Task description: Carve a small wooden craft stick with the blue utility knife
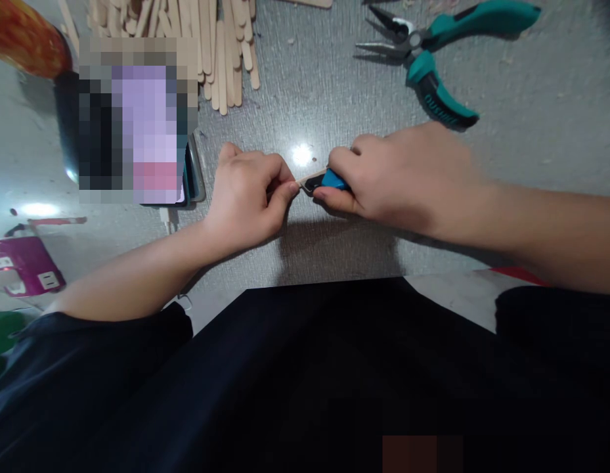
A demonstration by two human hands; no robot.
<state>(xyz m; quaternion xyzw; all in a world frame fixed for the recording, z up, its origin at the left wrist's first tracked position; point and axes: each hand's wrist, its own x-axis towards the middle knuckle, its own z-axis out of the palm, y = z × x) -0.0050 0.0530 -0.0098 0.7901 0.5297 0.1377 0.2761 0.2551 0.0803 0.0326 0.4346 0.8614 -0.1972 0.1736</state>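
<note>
My left hand (250, 187) pinches the end of a thin wooden stick (311, 176) between thumb and fingers, over the middle of the table. In my right hand (403, 174) is a small blue tool with a dark front end, which looks like a utility knife (335, 180). Its tip meets the stick close to my left fingertips. Fingers hide most of the tool and the stick's far end near my right index finger.
Long-nose pliers (414, 42) with green handles lie open at the upper right. Many wooden craft sticks (220, 59) are heaped at the top left. Left of my hand are a blurred-out phone-like object (194, 174), an orange-patterned item (23, 36) and a purple power socket (31, 263).
</note>
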